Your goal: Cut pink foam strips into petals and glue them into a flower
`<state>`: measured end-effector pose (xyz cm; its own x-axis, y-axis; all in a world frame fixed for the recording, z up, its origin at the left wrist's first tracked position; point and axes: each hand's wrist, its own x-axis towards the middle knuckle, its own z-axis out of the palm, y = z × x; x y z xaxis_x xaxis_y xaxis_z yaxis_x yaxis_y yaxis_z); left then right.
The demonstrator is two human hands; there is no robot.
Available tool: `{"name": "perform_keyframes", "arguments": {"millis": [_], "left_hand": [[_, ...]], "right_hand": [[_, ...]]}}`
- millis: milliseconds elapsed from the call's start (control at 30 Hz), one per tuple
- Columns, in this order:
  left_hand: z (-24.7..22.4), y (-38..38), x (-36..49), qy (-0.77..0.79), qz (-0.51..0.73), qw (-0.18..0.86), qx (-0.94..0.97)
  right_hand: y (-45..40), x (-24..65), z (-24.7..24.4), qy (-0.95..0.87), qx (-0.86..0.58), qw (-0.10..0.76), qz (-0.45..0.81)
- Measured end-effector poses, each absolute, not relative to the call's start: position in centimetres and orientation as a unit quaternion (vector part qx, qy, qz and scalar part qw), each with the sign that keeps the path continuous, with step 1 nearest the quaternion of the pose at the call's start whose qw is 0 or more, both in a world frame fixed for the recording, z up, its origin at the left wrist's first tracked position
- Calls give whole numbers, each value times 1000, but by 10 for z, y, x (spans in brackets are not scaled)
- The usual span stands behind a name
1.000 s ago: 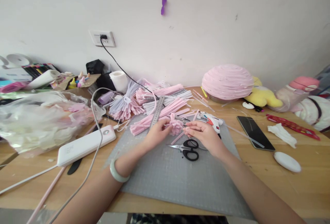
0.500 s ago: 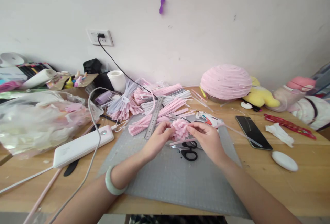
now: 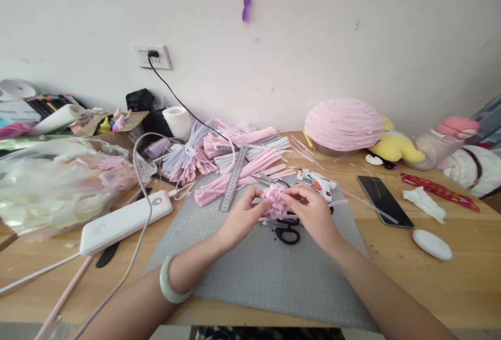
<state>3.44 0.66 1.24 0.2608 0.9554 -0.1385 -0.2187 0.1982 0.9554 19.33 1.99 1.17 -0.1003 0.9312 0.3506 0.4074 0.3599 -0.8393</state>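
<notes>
A fluffy pink flower (image 3: pixel 275 200), seemingly shaped from pipe cleaners, is held between my two hands above the grey cutting mat (image 3: pixel 250 277). My left hand (image 3: pixel 247 209) pinches its left side with thumb and fingers. On the other side, my right hand (image 3: pixel 309 207) grips the petals with its fingertips. Beneath the flower lie scissors with black handles (image 3: pixel 287 235), their blades partly hidden. A steel ruler (image 3: pixel 234 179) rests across bundled pink pipe cleaners (image 3: pixel 256 167) just beyond my left hand. Behind my right hand is a white and orange glue gun (image 3: pixel 319 182).
A white power bank (image 3: pixel 127 221) with cables lies left, near a clear plastic bag (image 3: pixel 66 183). To the right are a phone (image 3: pixel 383 199), a white oval object (image 3: pixel 432 244) and a crumpled tissue (image 3: pixel 425 203). A pink wrapped dome (image 3: pixel 343 123) stands at the back.
The flower has turned and tilted slightly in my hands, and my fingers have shifted on its petals. A pink stem now shows to the right, past my right hand.
</notes>
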Motion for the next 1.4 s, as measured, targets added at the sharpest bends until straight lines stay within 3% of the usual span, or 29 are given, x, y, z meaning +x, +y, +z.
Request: {"name": "perform_keyframes", "arguments": {"millis": [833, 1400], "left_hand": [[7, 1, 41, 411, 466, 643, 448], [4, 13, 31, 424, 411, 650, 478]], "right_hand": [[17, 190, 8, -750, -476, 441, 127], [8, 181, 9, -747, -457, 437, 206]]}}
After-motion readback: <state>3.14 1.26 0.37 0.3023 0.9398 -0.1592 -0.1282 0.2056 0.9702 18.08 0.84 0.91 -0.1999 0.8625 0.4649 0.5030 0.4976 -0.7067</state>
